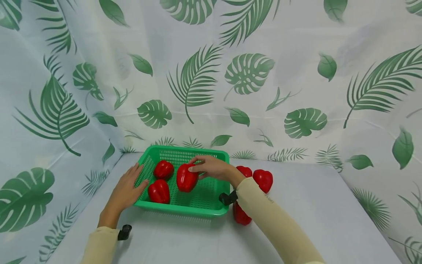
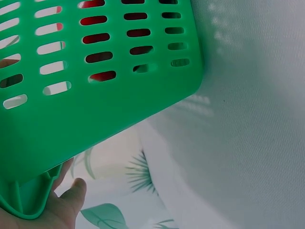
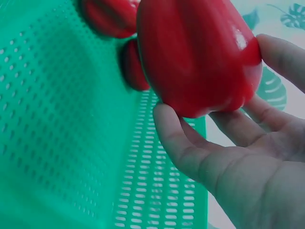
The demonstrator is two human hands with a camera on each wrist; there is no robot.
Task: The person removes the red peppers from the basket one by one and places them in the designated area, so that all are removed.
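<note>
A red bell pepper (image 1: 186,179) is held by my right hand (image 1: 212,168) over the inside of a green plastic basket (image 1: 184,209). In the right wrist view, fingertips and thumb grip the glossy pepper (image 3: 200,57) around one end. Two more red bell peppers lie in the basket's left half, a rear one (image 1: 163,170) and a front one (image 1: 159,191). Along the basket's left side, my left hand (image 1: 126,187) rests at the rim with its fingers extended. The left wrist view shows the slotted basket wall (image 2: 71,119) and the left thumb (image 2: 74,193) near the rim.
Several red bell peppers sit on the white table (image 1: 306,209) right of the basket, among them one at the back (image 1: 263,179) and one nearer (image 1: 242,215), partly behind the right sleeve. A leaf-patterned white curtain (image 1: 204,128) stands close behind the basket.
</note>
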